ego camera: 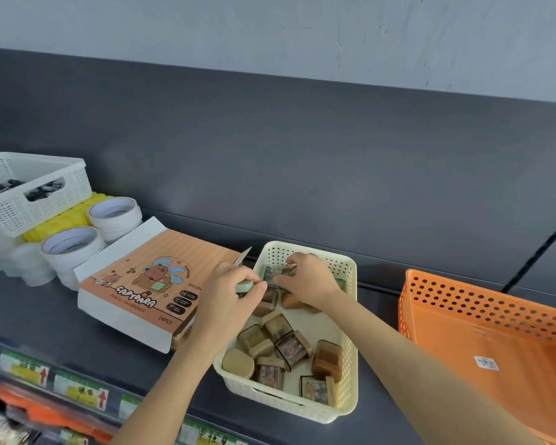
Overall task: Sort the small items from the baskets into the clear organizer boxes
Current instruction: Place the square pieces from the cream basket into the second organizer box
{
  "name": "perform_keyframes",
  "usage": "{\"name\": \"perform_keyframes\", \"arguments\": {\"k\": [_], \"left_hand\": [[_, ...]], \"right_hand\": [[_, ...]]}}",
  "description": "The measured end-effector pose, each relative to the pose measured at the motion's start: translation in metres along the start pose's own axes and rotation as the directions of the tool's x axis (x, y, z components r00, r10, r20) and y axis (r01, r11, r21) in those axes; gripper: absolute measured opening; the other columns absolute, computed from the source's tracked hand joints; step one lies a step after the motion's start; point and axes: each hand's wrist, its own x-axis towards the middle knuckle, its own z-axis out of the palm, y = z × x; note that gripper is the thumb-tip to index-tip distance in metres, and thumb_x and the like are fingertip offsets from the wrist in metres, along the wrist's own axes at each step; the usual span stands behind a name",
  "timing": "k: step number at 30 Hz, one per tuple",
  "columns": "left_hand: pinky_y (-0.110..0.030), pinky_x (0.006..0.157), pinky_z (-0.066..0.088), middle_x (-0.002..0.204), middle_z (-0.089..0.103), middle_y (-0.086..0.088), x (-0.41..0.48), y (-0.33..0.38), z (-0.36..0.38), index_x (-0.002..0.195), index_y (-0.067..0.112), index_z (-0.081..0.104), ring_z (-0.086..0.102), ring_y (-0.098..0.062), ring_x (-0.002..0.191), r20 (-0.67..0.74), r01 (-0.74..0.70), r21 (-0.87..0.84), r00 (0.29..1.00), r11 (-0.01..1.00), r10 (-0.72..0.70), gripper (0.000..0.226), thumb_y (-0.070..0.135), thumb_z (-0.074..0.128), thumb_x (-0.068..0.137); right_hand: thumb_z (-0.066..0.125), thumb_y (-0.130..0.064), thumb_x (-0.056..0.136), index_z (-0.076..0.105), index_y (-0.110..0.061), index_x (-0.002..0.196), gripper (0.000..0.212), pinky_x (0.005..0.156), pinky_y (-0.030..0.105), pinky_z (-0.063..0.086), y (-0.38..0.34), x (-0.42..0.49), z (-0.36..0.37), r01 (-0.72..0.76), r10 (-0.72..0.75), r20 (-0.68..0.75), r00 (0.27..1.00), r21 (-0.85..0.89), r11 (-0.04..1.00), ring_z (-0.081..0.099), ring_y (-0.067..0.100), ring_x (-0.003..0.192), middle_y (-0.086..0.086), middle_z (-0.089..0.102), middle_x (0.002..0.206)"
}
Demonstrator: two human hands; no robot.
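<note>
The dark grey shelf [39,311] carries the following things, listed from left to right.

1. A white basket [36,200] stands at the far left, raised on other stock. It holds dark items that are too blurred to identify.
2. A row of yellow items [65,217] lies just beside the white basket. White tape rolls [73,245] are stacked against them, near the front and to the right.
3. An orange carton [148,277] printed "CAPYBARA PENCIL SHARPENER" and "24PCS" lies flat, touching the tape rolls. Its white flaps are open.
4. The left hand [227,292] is over the left rim of the cream basket [349,354]. Its fingers are curled round the mint-green handle of a cutter [245,286]. The pale blade points up and away, over the right edge of the carton.
5. The cream basket stands just beside the carton. Small pencil sharpeners [292,350] in brown and tan, some in clear cases, lie loose on its floor. Most are in the near half.
6. The right hand [305,277] is inside the far end of the cream basket. Its fingers and thumb pinch a green packet [272,273], held above the sharpeners and close to the cutter handle. The two hands are almost touching.
7. An orange basket [482,319] stands apart at the right, tilted toward the camera. A white sticker [486,362] is on its floor.

Price labels [81,388] with red arrows run along the front edge of the shelf, at the lower left.
</note>
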Motion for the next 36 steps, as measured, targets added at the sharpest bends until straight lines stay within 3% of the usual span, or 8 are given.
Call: {"name": "perform_keyframes", "arguments": {"k": [4,8,13,17,21,24,29,36], "left_hand": [[-0.006,0.069,0.037,0.091,0.056,0.013,-0.002,-0.004,-0.002,0.081,0.024,0.067,0.054,-0.002,0.087,0.056,-0.041,-0.022,0.998,0.999,0.042,0.003,0.023,0.068,0.083],[-0.011,0.071,0.043,0.086,0.061,0.013,-0.005,-0.005,-0.002,0.079,0.025,0.068,0.058,-0.003,0.086,0.113,-0.071,-0.038,0.991,0.997,0.075,0.004,0.023,0.070,0.082],[-0.011,0.073,0.039,0.089,0.062,0.016,-0.002,0.008,-0.002,0.082,0.029,0.069,0.056,0.004,0.088,0.364,-0.092,-0.012,0.927,0.996,0.091,0.003,0.026,0.070,0.081],[-0.017,0.072,0.039,0.090,0.050,0.022,0.006,0.022,0.009,0.107,0.033,0.067,0.052,0.002,0.087,0.636,-0.188,0.162,0.771,0.969,0.043,0.032,0.040,0.072,0.077],[-0.026,0.085,0.043,0.123,0.052,0.005,0.009,0.033,0.024,0.122,0.029,0.060,0.050,-0.011,0.107,0.670,-0.262,0.307,0.742,0.915,-0.012,0.059,0.051,0.075,0.070],[-0.034,0.093,0.045,0.138,0.045,0.002,0.005,0.036,0.032,0.128,0.028,0.056,0.048,-0.019,0.119,0.704,-0.314,0.403,0.706,0.860,-0.072,0.072,0.055,0.076,0.065],[-0.028,0.065,0.044,0.105,0.049,0.006,0.002,0.044,0.038,0.112,0.022,0.065,0.054,-0.018,0.094,0.745,-0.393,0.437,0.662,0.809,-0.080,0.061,0.057,0.076,0.063],[-0.027,0.072,0.049,0.106,0.056,0.011,-0.002,0.042,0.038,0.116,0.031,0.058,0.054,-0.010,0.091,0.709,-0.291,0.351,0.704,0.890,-0.049,0.050,0.034,0.076,0.070]], "right_hand": [[0.060,-0.041,0.086,0.048,-0.014,0.075,0.032,0.047,0.025,0.034,-0.005,0.013,0.014,-0.012,0.018,0.046,0.999,-0.146,0.989,0.049,0.017,0.059,0.008,0.053,0.088],[0.066,-0.028,0.083,0.053,-0.011,0.097,0.025,0.057,0.029,0.044,-0.005,0.008,0.015,-0.009,0.016,0.055,0.998,-0.128,0.992,0.056,0.020,0.071,0.006,0.056,0.094],[0.072,-0.016,0.077,0.052,-0.016,0.103,0.033,0.047,0.019,0.036,0.007,-0.009,-0.004,-0.071,0.086,-0.069,0.994,0.205,0.976,0.053,0.009,0.058,-0.005,0.056,0.074],[0.079,-0.026,0.071,0.057,-0.017,0.102,0.039,0.068,0.033,0.054,0.022,-0.024,-0.016,-0.099,0.222,-0.181,0.958,0.519,0.849,0.062,0.017,0.075,0.000,0.063,0.089],[0.080,-0.026,0.070,0.058,-0.020,0.102,0.039,0.075,0.042,0.058,0.031,-0.043,-0.020,-0.098,0.287,-0.176,0.941,0.673,0.733,0.066,0.021,0.079,0.007,0.068,0.096],[0.079,-0.020,0.074,0.059,-0.018,0.105,0.037,0.068,0.036,0.059,0.034,-0.056,-0.023,-0.084,0.310,-0.178,0.934,0.734,0.674,0.068,0.019,0.079,0.003,0.069,0.095],[0.077,-0.015,0.076,0.060,-0.018,0.106,0.035,0.063,0.028,0.058,0.034,-0.074,-0.031,-0.040,0.336,-0.192,0.922,0.817,0.576,0.069,0.014,0.080,0.000,0.068,0.094],[0.073,-0.010,0.081,0.064,-0.018,0.108,0.030,0.057,0.018,0.052,0.034,-0.098,-0.043,0.007,0.340,-0.164,0.926,0.908,0.420,0.067,0.008,0.074,-0.004,0.069,0.091]]}}
